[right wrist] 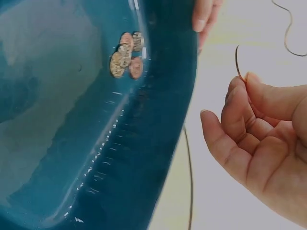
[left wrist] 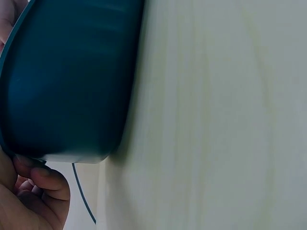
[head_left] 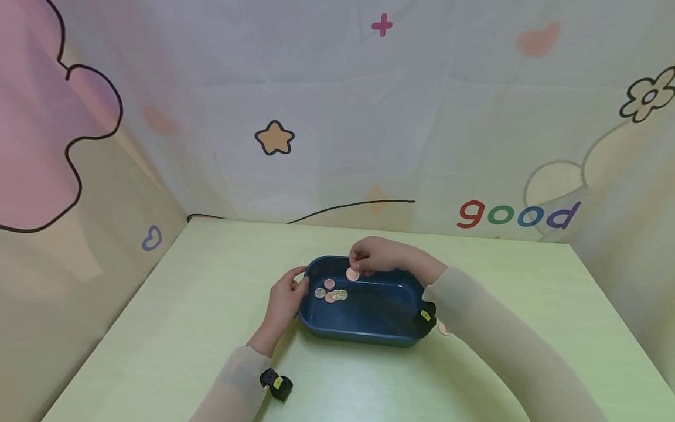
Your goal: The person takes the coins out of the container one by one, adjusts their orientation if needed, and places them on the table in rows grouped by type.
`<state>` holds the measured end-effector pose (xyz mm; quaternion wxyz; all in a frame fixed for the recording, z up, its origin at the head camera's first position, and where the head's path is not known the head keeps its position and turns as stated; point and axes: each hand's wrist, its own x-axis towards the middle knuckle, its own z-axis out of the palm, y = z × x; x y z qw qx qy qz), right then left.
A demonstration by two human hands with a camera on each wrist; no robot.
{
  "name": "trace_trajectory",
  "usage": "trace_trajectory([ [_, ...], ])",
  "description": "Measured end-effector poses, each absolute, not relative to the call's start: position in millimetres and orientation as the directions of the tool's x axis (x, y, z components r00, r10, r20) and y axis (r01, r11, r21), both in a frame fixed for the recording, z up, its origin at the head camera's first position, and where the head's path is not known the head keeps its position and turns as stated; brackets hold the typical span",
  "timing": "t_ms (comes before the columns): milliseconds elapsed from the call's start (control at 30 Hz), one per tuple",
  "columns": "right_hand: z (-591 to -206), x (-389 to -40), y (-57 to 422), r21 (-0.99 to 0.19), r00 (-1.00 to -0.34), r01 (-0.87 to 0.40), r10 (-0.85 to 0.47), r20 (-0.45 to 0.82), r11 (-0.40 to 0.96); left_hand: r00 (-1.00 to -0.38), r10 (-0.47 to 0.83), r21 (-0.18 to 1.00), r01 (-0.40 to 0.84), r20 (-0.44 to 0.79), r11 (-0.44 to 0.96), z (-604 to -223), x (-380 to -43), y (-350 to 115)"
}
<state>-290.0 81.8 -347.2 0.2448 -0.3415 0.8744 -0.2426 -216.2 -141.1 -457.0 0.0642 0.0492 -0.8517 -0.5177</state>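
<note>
A dark blue plastic basin [head_left: 364, 337] stands on the table, its glossy inside also filling much of the right wrist view. My left hand [head_left: 283, 302] holds the basin's left end by the rim, with the thumb at the edge. In the left wrist view its curled fingers [left wrist: 50, 184] are right at the basin wall. My right hand [head_left: 382, 255] pinches a copper-coloured coin [head_left: 353, 274] between thumb and fingertips, over the far rim. The right wrist view shows this coin [right wrist: 238, 62] edge-on. Several copper and silvery coins [head_left: 330, 297] lie together on the basin floor, toward its left end.
Another copper-coloured coin [head_left: 444, 330] lies on the table right of the basin, partly covered by the right sleeve [head_left: 490, 328]. The pale green tabletop [head_left: 184, 305] meets a printed cloth backdrop [head_left: 337, 146] behind and at both sides. Each wrist carries a small black camera [head_left: 276, 385].
</note>
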Motion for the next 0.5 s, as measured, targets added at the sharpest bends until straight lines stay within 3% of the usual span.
trace_trajectory([
  [500,-352,-265,132,-0.628,-0.709,-0.468,-0.688,-0.153,0.622,-0.987,-0.147,0.886,-0.006,0.070,0.463,-457,-215,-141],
])
